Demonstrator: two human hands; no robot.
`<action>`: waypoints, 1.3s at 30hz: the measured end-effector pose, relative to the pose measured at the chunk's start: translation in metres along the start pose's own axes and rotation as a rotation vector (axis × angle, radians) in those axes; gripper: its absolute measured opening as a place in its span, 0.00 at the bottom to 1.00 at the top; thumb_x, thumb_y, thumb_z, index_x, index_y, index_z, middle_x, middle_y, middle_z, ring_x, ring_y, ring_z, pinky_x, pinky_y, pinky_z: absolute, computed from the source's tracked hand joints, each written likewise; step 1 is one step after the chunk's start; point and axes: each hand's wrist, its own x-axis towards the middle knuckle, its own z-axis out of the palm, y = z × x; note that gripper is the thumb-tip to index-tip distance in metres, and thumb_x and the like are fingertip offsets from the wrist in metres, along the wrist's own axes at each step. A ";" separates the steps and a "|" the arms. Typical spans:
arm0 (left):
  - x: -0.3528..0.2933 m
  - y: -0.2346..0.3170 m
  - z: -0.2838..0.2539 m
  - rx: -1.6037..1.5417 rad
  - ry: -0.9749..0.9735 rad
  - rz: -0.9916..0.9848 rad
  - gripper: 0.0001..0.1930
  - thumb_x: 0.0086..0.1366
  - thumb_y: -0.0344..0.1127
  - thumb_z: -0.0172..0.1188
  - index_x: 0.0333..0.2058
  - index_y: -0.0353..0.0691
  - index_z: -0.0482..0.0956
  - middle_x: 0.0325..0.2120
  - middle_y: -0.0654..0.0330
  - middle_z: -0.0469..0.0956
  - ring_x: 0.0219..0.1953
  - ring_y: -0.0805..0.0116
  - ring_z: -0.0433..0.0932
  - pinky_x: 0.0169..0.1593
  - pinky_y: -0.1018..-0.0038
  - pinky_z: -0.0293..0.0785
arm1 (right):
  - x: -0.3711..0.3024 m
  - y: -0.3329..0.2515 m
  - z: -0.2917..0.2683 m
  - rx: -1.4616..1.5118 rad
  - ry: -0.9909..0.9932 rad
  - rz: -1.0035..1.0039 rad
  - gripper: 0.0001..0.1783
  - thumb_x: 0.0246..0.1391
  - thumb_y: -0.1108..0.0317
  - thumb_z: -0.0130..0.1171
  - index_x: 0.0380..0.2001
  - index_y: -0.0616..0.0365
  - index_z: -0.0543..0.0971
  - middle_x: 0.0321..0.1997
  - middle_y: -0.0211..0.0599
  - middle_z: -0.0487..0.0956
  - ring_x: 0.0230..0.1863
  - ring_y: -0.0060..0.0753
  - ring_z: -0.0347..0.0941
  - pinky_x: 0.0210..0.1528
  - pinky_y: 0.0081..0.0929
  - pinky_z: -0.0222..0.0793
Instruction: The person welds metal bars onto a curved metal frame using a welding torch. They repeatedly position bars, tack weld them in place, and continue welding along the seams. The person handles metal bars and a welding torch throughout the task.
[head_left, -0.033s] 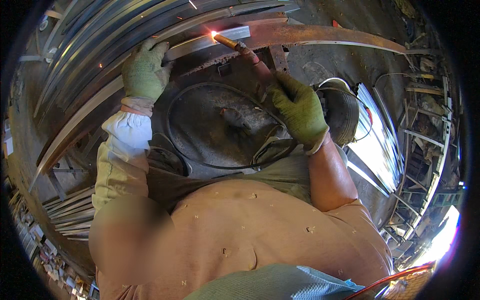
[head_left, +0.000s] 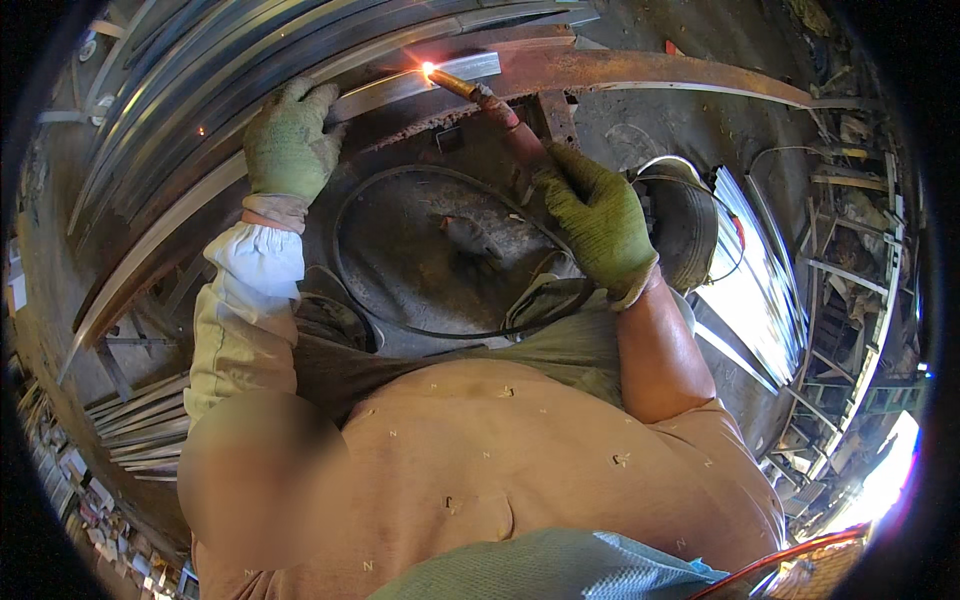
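Observation:
My right hand [head_left: 600, 215], in a green work glove, is wrapped round the handle of a welding torch [head_left: 520, 135] with a brass-coloured nozzle. A bright glowing arc burns at its tip, against a silvery metal bar [head_left: 470, 70]. That bar lies along a long rusty steel beam [head_left: 640, 72]. My left hand [head_left: 288, 145], gloved in the same green, grips the silvery bar to the left of the arc. Its fingers curl over the bar's far side and their tips are partly hidden.
Long metal profiles [head_left: 190, 110] lie beyond the beam, to the left. A black cable [head_left: 338, 240] loops across the floor in front of me. Right of my right hand stands a dark round container [head_left: 685, 230], beside bright metal sheets [head_left: 755, 280]. A metal rack [head_left: 850, 270] lines the far right.
Some flying sparks near the top and by the arc have gone. Both hands and the torch stay in nearly the same place.

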 end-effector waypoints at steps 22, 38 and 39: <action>0.000 -0.002 0.010 -0.230 0.094 0.002 0.22 0.61 0.38 0.79 0.54 0.46 0.90 0.52 0.57 0.86 0.49 0.48 0.88 0.54 0.58 0.85 | 0.003 0.013 0.007 0.074 0.061 -0.034 0.25 0.75 0.55 0.68 0.67 0.58 0.84 0.52 0.43 0.92 0.52 0.27 0.84 0.60 0.32 0.78; 0.003 0.003 0.004 0.023 -0.011 -0.017 0.22 0.63 0.38 0.79 0.55 0.44 0.89 0.57 0.54 0.85 0.53 0.46 0.88 0.57 0.54 0.85 | 0.002 0.016 0.001 -0.037 0.037 -0.049 0.27 0.76 0.58 0.65 0.70 0.61 0.82 0.55 0.44 0.91 0.52 0.28 0.85 0.59 0.33 0.81; 0.003 0.003 0.004 0.023 -0.029 -0.022 0.22 0.63 0.37 0.79 0.56 0.44 0.89 0.58 0.53 0.85 0.54 0.45 0.88 0.57 0.54 0.85 | 0.001 0.015 0.000 -0.027 0.026 -0.036 0.28 0.75 0.58 0.65 0.70 0.61 0.82 0.55 0.44 0.91 0.53 0.27 0.84 0.59 0.32 0.80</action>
